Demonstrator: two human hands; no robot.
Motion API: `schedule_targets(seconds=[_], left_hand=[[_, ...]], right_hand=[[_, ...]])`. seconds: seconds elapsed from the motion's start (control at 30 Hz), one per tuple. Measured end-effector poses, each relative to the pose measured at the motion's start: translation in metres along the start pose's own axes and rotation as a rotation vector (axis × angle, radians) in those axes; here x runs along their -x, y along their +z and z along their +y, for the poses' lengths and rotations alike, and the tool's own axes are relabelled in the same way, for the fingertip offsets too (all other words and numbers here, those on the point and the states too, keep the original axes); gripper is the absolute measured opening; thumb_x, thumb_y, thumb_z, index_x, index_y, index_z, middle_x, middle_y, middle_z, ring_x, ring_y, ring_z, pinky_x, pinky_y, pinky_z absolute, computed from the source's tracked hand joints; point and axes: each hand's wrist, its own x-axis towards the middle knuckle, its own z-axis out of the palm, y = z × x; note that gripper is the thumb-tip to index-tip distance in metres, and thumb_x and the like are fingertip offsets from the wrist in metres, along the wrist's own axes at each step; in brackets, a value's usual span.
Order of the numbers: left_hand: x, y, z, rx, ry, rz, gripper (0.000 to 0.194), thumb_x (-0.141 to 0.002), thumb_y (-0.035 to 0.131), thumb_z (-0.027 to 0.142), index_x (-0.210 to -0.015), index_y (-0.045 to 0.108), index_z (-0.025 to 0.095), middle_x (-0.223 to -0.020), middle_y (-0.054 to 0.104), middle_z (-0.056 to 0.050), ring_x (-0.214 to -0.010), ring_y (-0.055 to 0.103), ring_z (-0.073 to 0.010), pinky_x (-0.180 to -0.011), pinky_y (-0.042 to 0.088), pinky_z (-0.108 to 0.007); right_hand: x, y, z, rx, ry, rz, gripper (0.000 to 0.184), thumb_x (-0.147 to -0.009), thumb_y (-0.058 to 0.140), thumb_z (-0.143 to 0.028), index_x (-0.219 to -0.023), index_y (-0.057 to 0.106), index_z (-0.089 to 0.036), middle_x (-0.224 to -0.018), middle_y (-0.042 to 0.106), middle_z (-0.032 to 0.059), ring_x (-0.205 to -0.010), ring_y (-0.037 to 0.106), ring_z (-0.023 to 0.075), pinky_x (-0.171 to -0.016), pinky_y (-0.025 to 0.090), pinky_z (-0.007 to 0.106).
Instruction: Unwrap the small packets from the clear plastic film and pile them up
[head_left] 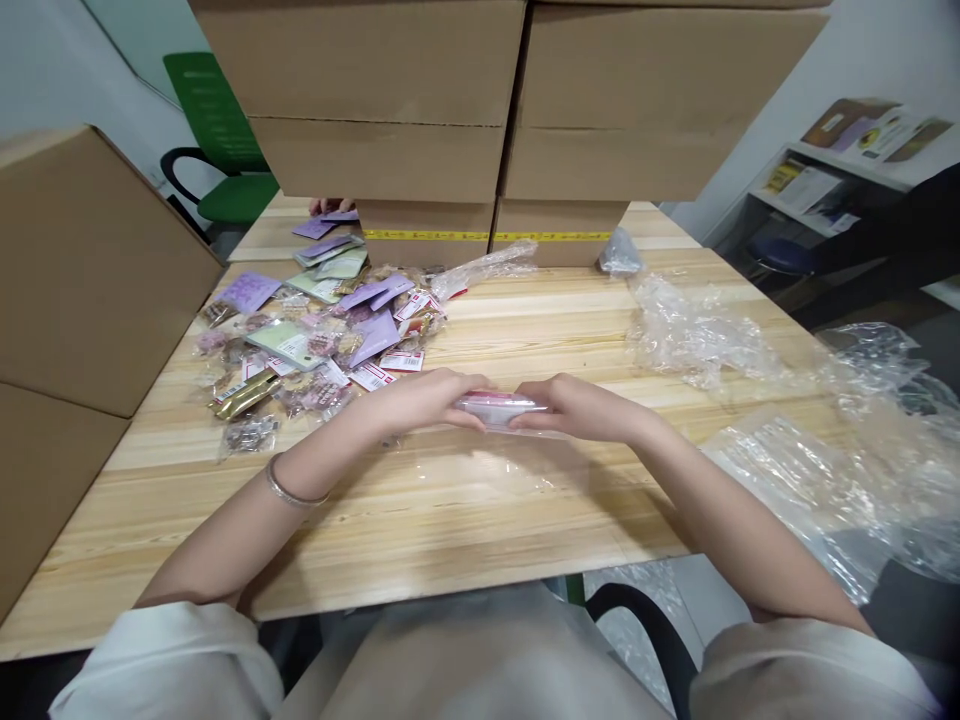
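Note:
Between my two hands, above the middle of the wooden table (360, 560), is a small stack of flat packets (501, 408) in clear plastic. A pink-red edge shows along its top. My left hand (439, 402) grips the left end, thumb below and fingers above. At the right end, my right hand (574, 408) pinches it the same way. Clear film lies under the stack, though I cannot tell whether it is part of the wrapping. Left of my left hand spreads a pile of small bagged items, with purple cards (375, 338), green cards (285, 343) and a gold packet (246, 393).
Large cardboard boxes (420, 160) are stacked at the back, and another box (67, 280) stands at the left. Crumpled clear plastic bags (697, 335) lie on the right. Another person's hand (330, 206) touches purple cards at the far left. A green chair (217, 130) stands behind.

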Motion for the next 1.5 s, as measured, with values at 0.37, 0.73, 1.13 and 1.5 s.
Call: schedule_targets(seconds=[0.37,0.73,1.13,1.5], left_hand=[[0.012,0.009,-0.003,-0.076,-0.067,-0.057,0.042,-0.084,0.057,0.022,-0.126,0.057,0.018,-0.108,0.055,-0.008,-0.092,0.063,-0.0222,-0.08,0.047,-0.029],[0.015,0.004,-0.013,0.364,-0.094,-0.175,0.045,-0.084,0.063,0.044,-0.119,0.06,0.016,-0.109,0.068,-0.007,-0.097,0.062,-0.0214,-0.078,0.044,-0.025],[0.024,0.028,-0.032,0.663,-0.188,-0.071,0.037,-0.084,0.064,0.046,-0.102,0.07,0.014,-0.097,0.071,-0.004,-0.084,0.062,-0.0183,-0.071,0.046,-0.023],[0.023,0.028,-0.016,0.631,-0.115,-0.092,0.033,-0.08,0.071,0.038,-0.104,0.072,0.015,-0.1,0.073,-0.006,-0.089,0.064,-0.0208,-0.075,0.045,-0.024]], right_hand=[[0.004,0.018,-0.004,0.115,-0.063,0.142,0.066,-0.076,0.072,-0.051,-0.131,0.056,-0.017,-0.118,0.067,0.013,-0.103,0.063,0.0288,-0.083,0.046,0.036],[0.001,0.012,0.022,-0.165,-0.078,-0.163,0.043,-0.085,0.065,-0.041,-0.119,0.064,-0.015,-0.102,0.073,0.0063,-0.084,0.067,0.02,-0.072,0.049,0.028],[0.02,0.053,0.008,0.707,-0.618,0.406,0.041,-0.095,0.038,-0.006,-0.132,0.057,-0.005,-0.128,0.065,0.0161,-0.121,0.061,0.0239,-0.103,0.051,0.042],[0.013,0.016,0.01,-0.053,-0.01,-0.041,0.06,-0.084,0.062,-0.059,-0.127,0.063,-0.016,-0.115,0.07,0.0122,-0.099,0.066,0.0277,-0.083,0.051,0.037]])
